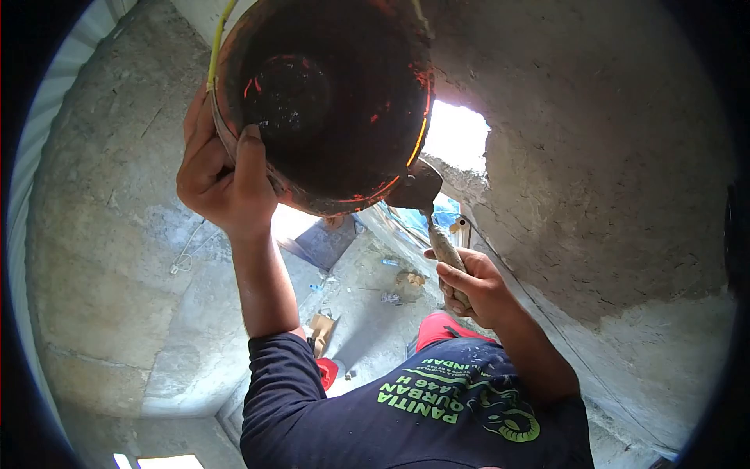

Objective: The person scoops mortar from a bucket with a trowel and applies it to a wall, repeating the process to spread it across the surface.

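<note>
My left hand (230,176) grips the rim of a round bucket (344,148) at its left side, thumb over the edge. The bucket is tipped so that its dark, mortar-smeared inside faces me, with orange-red showing at the rim. My right hand (476,285) is wrapped round the handle of a trowel (447,252), which is caked with grey mortar. The trowel's blade (418,187) sits against the lower right of the bucket rim; part of it is hidden behind the bucket.
A rough plastered wall (578,187) stands on the right, with a bright opening (457,141) in it. A thin cable (539,313) runs along that wall. On the concrete floor (367,313) below lie a brown bag (321,332) and small scraps.
</note>
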Available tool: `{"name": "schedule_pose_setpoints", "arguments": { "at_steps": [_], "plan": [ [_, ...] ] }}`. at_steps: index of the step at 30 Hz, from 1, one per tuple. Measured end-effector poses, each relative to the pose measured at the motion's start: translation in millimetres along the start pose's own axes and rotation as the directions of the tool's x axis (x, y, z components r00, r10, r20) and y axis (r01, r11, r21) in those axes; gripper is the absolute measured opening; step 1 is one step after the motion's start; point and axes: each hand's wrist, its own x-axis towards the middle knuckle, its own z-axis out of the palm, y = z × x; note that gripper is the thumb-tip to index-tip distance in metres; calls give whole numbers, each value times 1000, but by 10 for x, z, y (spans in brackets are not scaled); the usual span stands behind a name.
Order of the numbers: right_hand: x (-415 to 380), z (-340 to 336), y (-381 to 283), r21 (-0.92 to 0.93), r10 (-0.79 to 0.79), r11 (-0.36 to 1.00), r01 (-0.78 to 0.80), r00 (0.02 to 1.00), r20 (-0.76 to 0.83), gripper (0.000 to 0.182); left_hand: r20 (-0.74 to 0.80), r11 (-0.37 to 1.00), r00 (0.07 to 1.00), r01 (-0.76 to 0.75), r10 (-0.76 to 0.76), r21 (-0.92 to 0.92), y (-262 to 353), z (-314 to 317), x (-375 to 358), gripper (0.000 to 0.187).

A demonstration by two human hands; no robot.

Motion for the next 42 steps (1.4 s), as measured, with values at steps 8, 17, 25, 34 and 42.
{"name": "schedule_pose_setpoints", "arguments": {
  "at_steps": [8, 17, 25, 34, 42],
  "plan": [
    [35, -44, -2, -52, 8, 999, -6, 999, 37, 31, 17, 999, 1000, -14, 13, 37, 10, -46, 44, 12],
    [135, 7, -11, -83, 23, 996, -19, 999, 45, 28, 164, 961, 962, -242, 220, 131, 76, -101, 79, 14],
    [160, -18, -6, -92, 28, 995, -24, 999, 42, 42, 156, 958, 959, -256, 236, 126, 43, -103, 89, 17],
    [177, 24, 14, -157, -73, 986, 62, 995, -63, 23, 122, 967, 972, -215, 199, 139, 10, -104, 86, 20],
    [76, 24, 3, -258, -160, 956, 141, 985, -56, 23, 21, 997, 999, -31, 30, 75, -62, -135, 88, 18]
  ]
}}
